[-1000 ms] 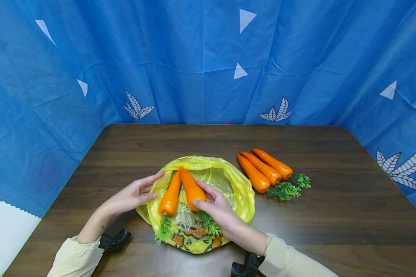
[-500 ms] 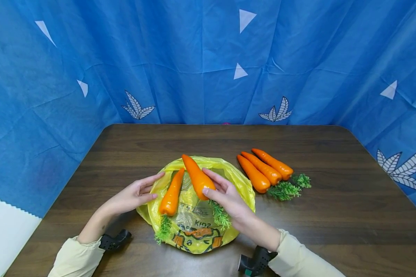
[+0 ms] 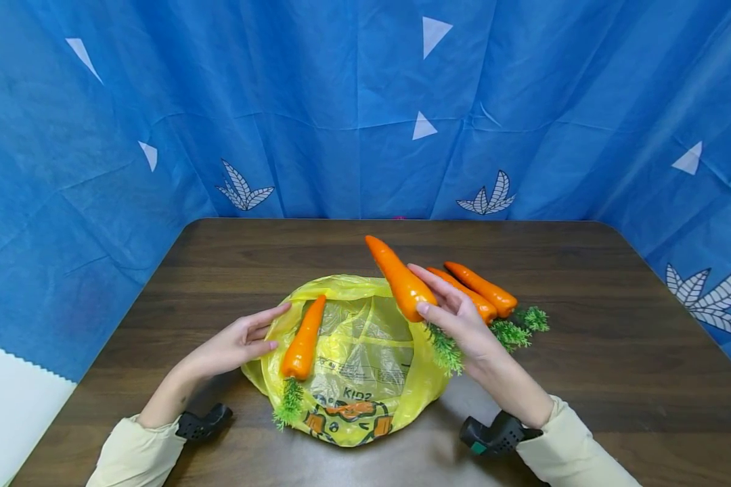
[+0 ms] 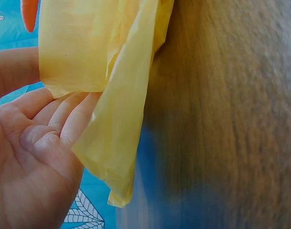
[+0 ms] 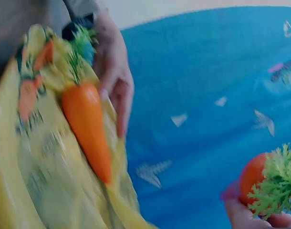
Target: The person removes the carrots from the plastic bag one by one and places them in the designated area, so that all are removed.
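Observation:
My right hand [image 3: 463, 318] pinches an orange carrot [image 3: 400, 277] near its leafy end, above the bag's right rim, its tip pointing up and left. A yellow plastic bag [image 3: 429, 365] lies on the table with its mouth spread wide. Inside its left part lies another carrot [image 3: 302, 341], green leaves toward me. My left hand [image 3: 237, 345] touches the bag's left rim with extended fingers. In the left wrist view, the bag's film [image 4: 119, 109] covers the fingertips. From the right wrist, the held carrot [image 5: 253, 177] shows mostly behind its leaves.
Beyond my right hand, more carrots [image 3: 481, 287] lie side by side on the brown wooden table [image 3: 585, 352], partly hidden by that hand. A blue patterned curtain [image 3: 341, 135] surrounds the table at the back and sides. A black wrist device [image 3: 204, 423] sits on my left wrist.
My right hand has lifted the carrot from beside the other one in the bag and moved it up and right to the bag's right rim. My left hand has stayed in place.

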`<state>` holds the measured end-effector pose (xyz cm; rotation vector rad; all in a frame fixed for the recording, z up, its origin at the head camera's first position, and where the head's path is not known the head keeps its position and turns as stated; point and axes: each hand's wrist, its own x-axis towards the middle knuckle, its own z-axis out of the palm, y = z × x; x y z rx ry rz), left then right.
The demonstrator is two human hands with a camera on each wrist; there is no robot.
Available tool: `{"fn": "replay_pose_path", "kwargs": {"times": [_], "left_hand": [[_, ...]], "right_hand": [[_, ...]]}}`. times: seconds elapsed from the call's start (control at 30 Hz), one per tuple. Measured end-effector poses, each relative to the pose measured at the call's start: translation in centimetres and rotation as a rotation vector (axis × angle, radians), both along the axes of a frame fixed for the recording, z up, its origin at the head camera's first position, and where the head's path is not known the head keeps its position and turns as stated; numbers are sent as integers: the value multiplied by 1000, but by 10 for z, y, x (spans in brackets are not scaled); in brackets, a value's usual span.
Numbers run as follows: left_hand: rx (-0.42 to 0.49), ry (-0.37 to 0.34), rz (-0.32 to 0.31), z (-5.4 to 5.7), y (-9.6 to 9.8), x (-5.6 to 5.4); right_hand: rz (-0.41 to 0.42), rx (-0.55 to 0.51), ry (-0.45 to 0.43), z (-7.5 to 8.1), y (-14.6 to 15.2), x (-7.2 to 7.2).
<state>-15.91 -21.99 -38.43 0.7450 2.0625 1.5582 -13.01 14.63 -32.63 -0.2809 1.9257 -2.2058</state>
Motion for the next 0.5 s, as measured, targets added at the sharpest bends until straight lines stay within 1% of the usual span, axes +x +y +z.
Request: {"fn": "replay_pose_path", "kwargs": {"times": [0.13,0.27,0.4,0.5], "left_hand": [[-3,4,2,0,0,0],[-12,6,6,0,0,0],[-18,4,10,0,0,0],[-21,3,10,0,0,0]], "right_hand": [[-49,38,44,7,24,-4],[-65,-8,97,13,49,-9],[-37,-31,179,18,81,-18],[12,-26,255,19,107,-26]]}}
